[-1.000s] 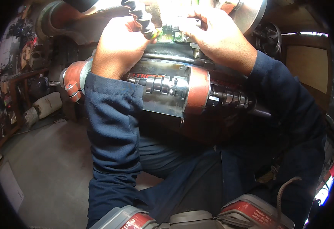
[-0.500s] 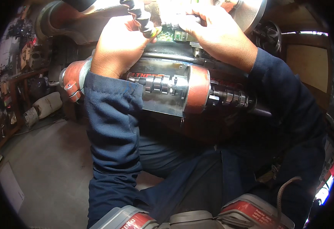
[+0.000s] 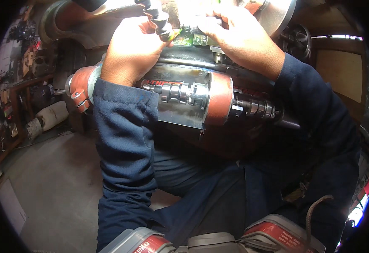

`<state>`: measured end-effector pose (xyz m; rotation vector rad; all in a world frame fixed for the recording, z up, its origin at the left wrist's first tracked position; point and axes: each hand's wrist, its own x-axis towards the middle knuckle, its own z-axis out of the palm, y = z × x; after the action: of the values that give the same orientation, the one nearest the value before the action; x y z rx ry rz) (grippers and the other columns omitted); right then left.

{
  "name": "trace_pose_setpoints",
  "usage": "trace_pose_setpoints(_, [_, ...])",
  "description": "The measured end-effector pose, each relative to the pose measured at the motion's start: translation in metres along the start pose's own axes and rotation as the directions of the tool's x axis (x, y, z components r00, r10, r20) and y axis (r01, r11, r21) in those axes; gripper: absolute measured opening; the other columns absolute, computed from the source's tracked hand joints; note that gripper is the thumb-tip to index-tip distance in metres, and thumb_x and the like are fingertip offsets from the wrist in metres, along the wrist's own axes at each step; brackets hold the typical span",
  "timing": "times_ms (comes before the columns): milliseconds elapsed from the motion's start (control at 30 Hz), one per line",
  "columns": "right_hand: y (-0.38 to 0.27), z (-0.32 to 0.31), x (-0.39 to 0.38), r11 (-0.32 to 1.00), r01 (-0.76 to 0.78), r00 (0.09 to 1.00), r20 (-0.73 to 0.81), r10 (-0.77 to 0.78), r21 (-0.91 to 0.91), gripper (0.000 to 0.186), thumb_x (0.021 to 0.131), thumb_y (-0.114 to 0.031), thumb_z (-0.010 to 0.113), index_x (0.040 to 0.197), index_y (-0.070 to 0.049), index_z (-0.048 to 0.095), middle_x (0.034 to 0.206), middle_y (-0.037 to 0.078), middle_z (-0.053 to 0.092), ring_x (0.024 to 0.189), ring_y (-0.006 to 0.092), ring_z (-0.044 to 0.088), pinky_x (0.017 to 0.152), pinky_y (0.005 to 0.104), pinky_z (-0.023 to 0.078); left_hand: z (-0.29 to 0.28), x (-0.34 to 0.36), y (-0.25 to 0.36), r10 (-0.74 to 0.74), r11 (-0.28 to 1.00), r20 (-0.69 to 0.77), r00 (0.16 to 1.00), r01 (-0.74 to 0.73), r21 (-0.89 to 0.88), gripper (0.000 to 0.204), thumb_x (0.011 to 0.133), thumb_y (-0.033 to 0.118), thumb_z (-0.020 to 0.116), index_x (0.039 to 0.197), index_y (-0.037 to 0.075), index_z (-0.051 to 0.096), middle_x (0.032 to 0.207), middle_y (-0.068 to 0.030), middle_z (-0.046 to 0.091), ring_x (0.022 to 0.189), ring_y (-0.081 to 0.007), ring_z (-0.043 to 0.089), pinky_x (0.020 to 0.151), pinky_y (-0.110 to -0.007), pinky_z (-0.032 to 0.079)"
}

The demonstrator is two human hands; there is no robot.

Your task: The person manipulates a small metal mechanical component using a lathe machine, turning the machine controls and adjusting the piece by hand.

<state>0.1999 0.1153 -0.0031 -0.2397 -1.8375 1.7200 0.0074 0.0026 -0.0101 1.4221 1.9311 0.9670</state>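
My left hand (image 3: 130, 50) is closed near the yellow-green tip of a black segmented hose (image 3: 158, 19); what its fingers hold is hidden. My right hand (image 3: 245, 46) has fingers bent round a small metal part, washed out by glare, at a bright metal fixture (image 3: 199, 39). Below both hands lies a steel shaft with several polished lobes (image 3: 175, 92), over a dark metal plate (image 3: 180, 114) and through an orange cylindrical clamp (image 3: 219, 101). A second lobed section (image 3: 256, 107) continues to the right of that clamp.
An orange clamp (image 3: 82, 80) stands at the left, a large steel disc (image 3: 281, 17) and handwheel (image 3: 300, 40) at upper right. Cluttered shelving (image 3: 20, 92), a white cylindrical bundle (image 3: 53, 116) and grey floor (image 3: 58, 177) are at left. A respirator (image 3: 212, 240) hangs at the bottom.
Both hands stay at the fixture, with only very slight movement of the fingers and the segmented hose.
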Motion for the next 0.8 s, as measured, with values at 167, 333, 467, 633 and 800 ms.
trace_pose_setpoints(167, [-0.002, 0.004, 0.002, 1.000, 0.007, 1.000, 0.013, -0.007, 0.005, 0.038, 0.106, -0.011, 0.042, 0.142, 0.001, 0.042, 0.129, 0.015, 0.057, 0.116, 0.0220, 0.057, 0.099, 0.0335, 0.049, -0.008, -0.005, 0.008, -0.042, 0.999, 0.000, 0.999, 0.042, 0.031, 0.032, 0.076, 0.014, 0.077, 0.101, -0.004, 0.068, 0.093, -0.0137, 0.071, 0.084, -0.0221, 0.068, 0.082, -0.033, 0.054])
trace_pose_setpoints(333, [0.002, 0.001, 0.000, 1.000, -0.003, 1.000, -0.003, 0.003, -0.013, 0.038, 0.106, -0.011, 0.041, 0.142, 0.001, 0.041, 0.129, 0.015, 0.057, 0.116, 0.0221, 0.057, 0.099, 0.0335, 0.049, 0.000, -0.001, 0.004, -0.045, 0.999, 0.000, 0.999, 0.045, 0.028, 0.032, 0.076, 0.012, 0.077, 0.101, -0.004, 0.067, 0.092, -0.0128, 0.071, 0.085, -0.0207, 0.068, 0.082, -0.033, 0.054])
trace_pose_setpoints(467, [0.004, 0.001, 0.001, 1.000, -0.002, 1.000, -0.002, 0.002, -0.017, 0.038, 0.107, -0.011, 0.040, 0.143, 0.001, 0.041, 0.130, 0.016, 0.056, 0.117, 0.0222, 0.057, 0.100, 0.0335, 0.048, 0.002, -0.001, 0.000, -0.045, 0.997, -0.041, 0.998, 0.043, -0.061, 0.029, 0.076, 0.011, 0.078, 0.098, -0.004, 0.067, 0.089, -0.0109, 0.070, 0.081, -0.0188, 0.067, 0.079, -0.032, 0.054])
trace_pose_setpoints(633, [0.007, 0.001, 0.000, 1.000, -0.002, 1.000, -0.010, 0.002, -0.021, 0.038, 0.107, -0.012, 0.039, 0.143, 0.001, 0.040, 0.130, 0.016, 0.056, 0.117, 0.0223, 0.057, 0.100, 0.0334, 0.048, -0.002, -0.003, 0.018, -0.005, 1.000, 0.020, 1.000, 0.006, -0.028, 0.024, 0.080, 0.012, 0.076, 0.098, -0.002, 0.071, 0.086, -0.0089, 0.073, 0.078, -0.0160, 0.067, 0.076, -0.031, 0.054])
trace_pose_setpoints(800, [0.010, 0.002, 0.002, 1.000, 0.018, 1.000, -0.008, -0.018, -0.013, 0.038, 0.108, -0.012, 0.037, 0.144, 0.001, 0.039, 0.131, 0.016, 0.056, 0.118, 0.0224, 0.056, 0.100, 0.0334, 0.048, -0.004, -0.006, 0.019, 0.044, 0.998, 0.023, 0.999, -0.043, -0.047, 0.018, 0.083, 0.013, 0.074, 0.097, 0.001, 0.075, 0.084, -0.0066, 0.075, 0.074, -0.0135, 0.067, 0.073, -0.030, 0.053])
